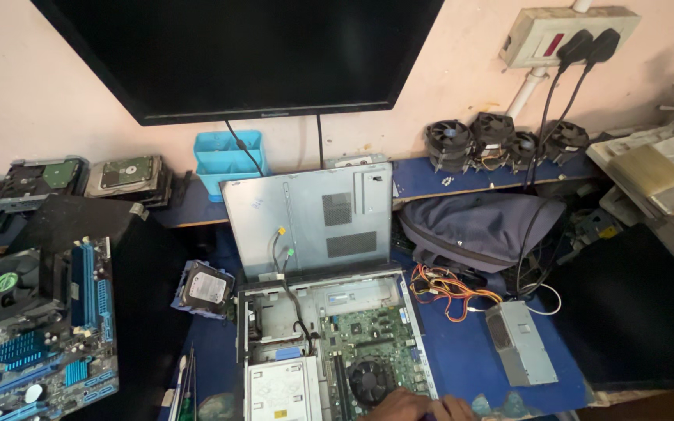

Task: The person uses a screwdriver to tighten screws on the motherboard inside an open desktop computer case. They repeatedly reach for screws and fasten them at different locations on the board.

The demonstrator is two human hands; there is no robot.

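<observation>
One hand (415,407) lies knuckles-up at the open computer case's (329,343) near edge, mostly cut off; its grip cannot be told. A fan (370,380) sits just left.

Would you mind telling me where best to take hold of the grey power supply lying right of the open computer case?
Probably across the long sides of the grey power supply, coming from above: it lies flat, its top is bare, and the cable bundle leaves its far end.

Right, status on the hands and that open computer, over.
One hand rests on open computer case at its fan, holding nothing visible. Other hand out of view. Loose cable crosses the case.
</observation>
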